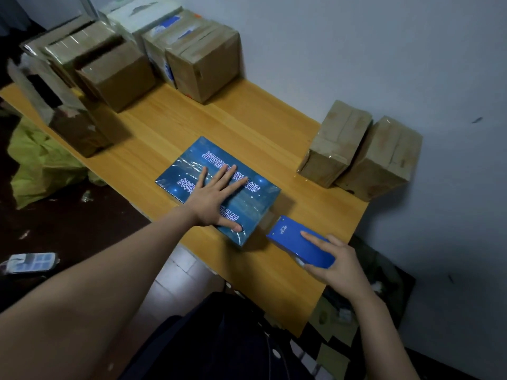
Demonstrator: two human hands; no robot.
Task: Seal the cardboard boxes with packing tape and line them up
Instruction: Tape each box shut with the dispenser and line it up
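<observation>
A person's view down onto a wooden table (247, 119) set against a pale wall. The left hand (216, 196) lies flat with fingers spread wide, pressing on top of a blue printed box (189, 160) near the table's front edge. The box top shines with clear tape. Just right of the box, the right hand (337, 259) grips a blue tape dispenser (296, 239) from behind, with the index finger laid straight along its top. The dispenser's nose sits close to the box's right end. Two brown taped boxes (337, 149) stand side by side, touching, at the right against the wall. A cluster of brown taped boxes (203, 58) fills the far left of the table — some stacked, some blurred. A green bag (35, 165) lies on the floor at left.
</observation>
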